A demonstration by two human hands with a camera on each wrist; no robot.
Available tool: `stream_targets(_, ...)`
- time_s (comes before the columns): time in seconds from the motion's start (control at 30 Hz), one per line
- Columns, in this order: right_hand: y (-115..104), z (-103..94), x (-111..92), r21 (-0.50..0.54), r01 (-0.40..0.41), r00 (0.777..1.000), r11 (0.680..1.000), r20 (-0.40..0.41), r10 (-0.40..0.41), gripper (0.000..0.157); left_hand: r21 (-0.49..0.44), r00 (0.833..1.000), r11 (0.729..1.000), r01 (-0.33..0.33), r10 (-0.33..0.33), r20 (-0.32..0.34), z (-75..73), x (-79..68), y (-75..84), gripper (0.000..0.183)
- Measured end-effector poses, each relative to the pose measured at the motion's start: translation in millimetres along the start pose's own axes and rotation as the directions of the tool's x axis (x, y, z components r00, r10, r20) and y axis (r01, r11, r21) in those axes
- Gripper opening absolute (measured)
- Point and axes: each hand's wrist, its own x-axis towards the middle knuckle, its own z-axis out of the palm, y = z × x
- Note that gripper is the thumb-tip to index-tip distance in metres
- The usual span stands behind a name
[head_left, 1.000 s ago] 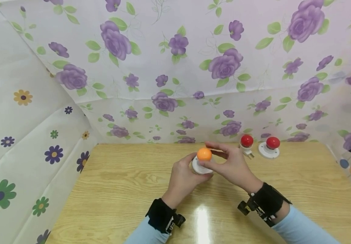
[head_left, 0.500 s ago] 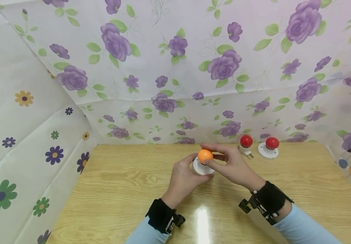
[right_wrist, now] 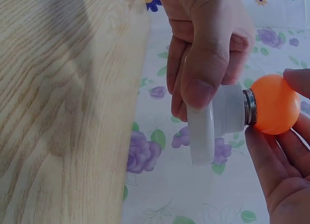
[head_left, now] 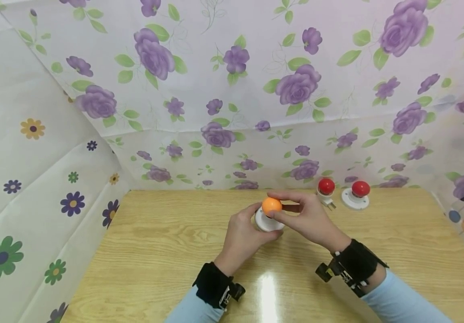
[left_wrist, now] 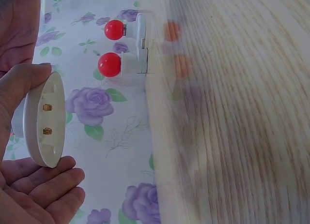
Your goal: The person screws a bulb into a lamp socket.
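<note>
My left hand [head_left: 240,238] grips a round white lamp holder [head_left: 262,221] by the edge of its base, thumb on one side and fingers on the other. The base is raised off the table, and its hollow underside with two brass contacts [left_wrist: 47,131] shows in the left wrist view. An orange bulb [right_wrist: 273,105] sits at the socket's mouth [right_wrist: 230,108], a band of its metal screw collar [right_wrist: 250,107] visible between them. My right hand [head_left: 311,223] pinches this bulb between thumb and fingers.
At the back right of the wooden table [head_left: 155,251] stand a red bulb [head_left: 326,186] in a white plug-in holder and another red bulb [head_left: 361,189] on a round white base. Flowered cloth [head_left: 191,89] hangs behind and at the sides.
My right thumb and fingers have turned round the orange bulb, the thumb shifting from its lower left to its lower right. Bulb and holder have moved slightly right; my left hand keeps its grip.
</note>
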Motion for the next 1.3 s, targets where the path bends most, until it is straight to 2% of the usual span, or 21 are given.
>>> stream_targets(0.27,-0.2,4.5,-0.1,0.025,-0.011,0.997,1.000,-0.077,0.013,0.036,0.003,1.000,1.000,-0.012,0.012,-0.006,-0.5,-0.1,1.2,0.066)
stream_targets(0.43,-1.5,2.8,-1.2,-0.025,0.009,0.997,1.000,-0.078,-0.011,0.040,0.007,1.000,1.000,-0.007,0.007,-0.009,-0.8,0.3,1.1,0.066)
stream_targets(0.6,-4.8,-1.2,-0.7,-0.030,0.038,0.998,0.999,-0.039,-0.040,0.041,-0.008,1.000,1.000,-0.008,0.008,-0.003,-1.6,0.5,1.2,0.065)
stream_targets(0.8,-5.0,-3.7,-0.5,-0.009,0.036,0.999,0.999,0.027,-0.036,0.041,-0.001,1.000,1.000,-0.013,0.013,-0.002,-1.7,0.4,2.1,0.065)
stream_targets(1.13,23.4,-5.2,0.5,-0.011,0.045,0.995,0.999,0.088,-0.044,0.046,0.013,1.000,1.000,-0.006,0.006,0.004,-0.3,1.0,1.6,0.066)
stream_targets(1.3,28.3,-5.6,-0.7,-0.027,0.026,0.995,0.999,0.093,-0.023,0.045,0.010,1.000,1.000,-0.006,0.006,0.009,0.2,1.1,0.7,0.066)
